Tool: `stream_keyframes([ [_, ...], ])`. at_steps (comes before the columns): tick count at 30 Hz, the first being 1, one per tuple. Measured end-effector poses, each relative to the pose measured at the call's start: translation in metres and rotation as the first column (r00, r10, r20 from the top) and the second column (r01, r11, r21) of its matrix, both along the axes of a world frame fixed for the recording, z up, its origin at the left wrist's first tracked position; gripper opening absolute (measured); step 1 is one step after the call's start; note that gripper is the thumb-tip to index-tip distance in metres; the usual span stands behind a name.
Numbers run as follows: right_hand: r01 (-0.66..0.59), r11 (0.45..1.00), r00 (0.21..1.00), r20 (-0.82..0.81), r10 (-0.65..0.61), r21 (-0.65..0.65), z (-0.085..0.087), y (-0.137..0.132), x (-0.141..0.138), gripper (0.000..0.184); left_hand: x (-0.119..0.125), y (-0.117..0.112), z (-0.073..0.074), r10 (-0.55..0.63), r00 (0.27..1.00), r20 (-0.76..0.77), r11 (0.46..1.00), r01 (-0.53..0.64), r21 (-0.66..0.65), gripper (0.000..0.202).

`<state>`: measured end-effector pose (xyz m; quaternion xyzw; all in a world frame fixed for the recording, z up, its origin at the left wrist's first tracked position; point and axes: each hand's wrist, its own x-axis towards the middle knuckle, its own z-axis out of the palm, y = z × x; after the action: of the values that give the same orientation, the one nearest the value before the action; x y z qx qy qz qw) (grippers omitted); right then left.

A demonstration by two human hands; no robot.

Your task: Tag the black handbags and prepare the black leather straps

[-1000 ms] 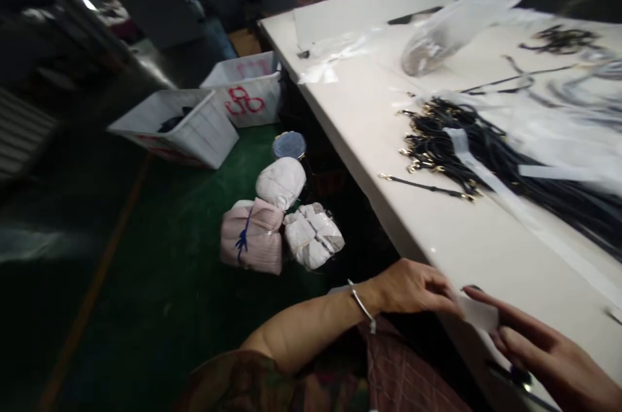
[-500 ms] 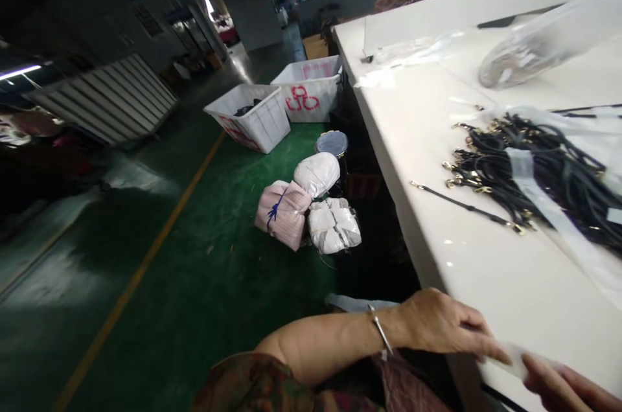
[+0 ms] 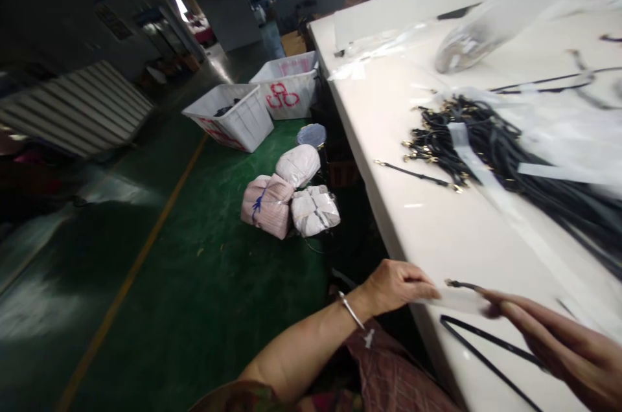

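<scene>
At the table's front edge, my left hand point(image 3: 396, 286) pinches one end of a whitish translucent plastic piece point(image 3: 460, 299); whether it is a strip or a small bag is unclear. Its other end reaches my right hand point(image 3: 558, 334), whose fingers are closed on a thin black strap point(image 3: 465, 284) with a small metal clasp at its tip. Below them, a folded length of black strap point(image 3: 490, 333) hangs or lies over the table; I cannot tell whether it is the same one. Beyond sits a bundle of black straps point(image 3: 490, 140) with gold clasps, and one single strap point(image 3: 418, 175) beside it.
The white table point(image 3: 369, 114) runs away from me, with a clear plastic bag point(image 3: 473, 43) further back. On the green floor at left lie wrapped bundles point(image 3: 268, 206), a round-topped container point(image 3: 311, 135) and two white bins point(image 3: 243, 120). A white barrier point(image 3: 359, 17) lines the table's far side.
The view has turned a little to the right. My hands have moved apart, stretching the plastic piece between them, and a clasp-ended black strap now shows at my right fingertips.
</scene>
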<state>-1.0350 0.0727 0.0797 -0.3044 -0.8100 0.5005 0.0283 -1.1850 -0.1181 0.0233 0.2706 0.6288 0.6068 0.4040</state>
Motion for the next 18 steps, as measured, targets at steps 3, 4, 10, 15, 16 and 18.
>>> stream_keyframes([
  [3,0.097,0.987,0.995,0.042,-0.093,-0.129,0.044,-0.004,0.005,0.052,-0.004,-0.004,-0.008,0.047,0.994,0.097,0.999,-0.047,0.002,0.051],
  [4,0.118,0.983,0.993,0.047,-0.112,-0.143,0.058,-0.005,0.007,0.052,-0.006,-0.006,-0.012,0.043,0.991,0.127,0.999,-0.045,0.014,0.052],
  [10,-0.031,0.987,0.999,-0.021,0.028,-0.160,0.091,0.001,0.029,0.047,-0.001,-0.006,-0.027,-0.012,0.972,0.234,0.995,-0.013,0.103,0.063],
  [15,-0.111,0.972,0.989,-0.118,0.087,-0.209,0.093,-0.002,0.037,0.035,0.005,-0.003,-0.029,-0.038,0.960,0.277,0.990,-0.001,0.140,0.060],
  [16,-0.127,0.967,0.987,-0.129,0.100,-0.219,0.096,-0.005,0.036,0.034,0.006,-0.002,-0.029,-0.045,0.959,0.281,0.989,0.004,0.145,0.059],
  [18,-0.133,0.959,0.986,-0.131,0.102,-0.252,0.102,-0.010,0.032,0.034,0.006,-0.002,-0.027,-0.059,0.957,0.285,0.988,0.015,0.156,0.057],
])
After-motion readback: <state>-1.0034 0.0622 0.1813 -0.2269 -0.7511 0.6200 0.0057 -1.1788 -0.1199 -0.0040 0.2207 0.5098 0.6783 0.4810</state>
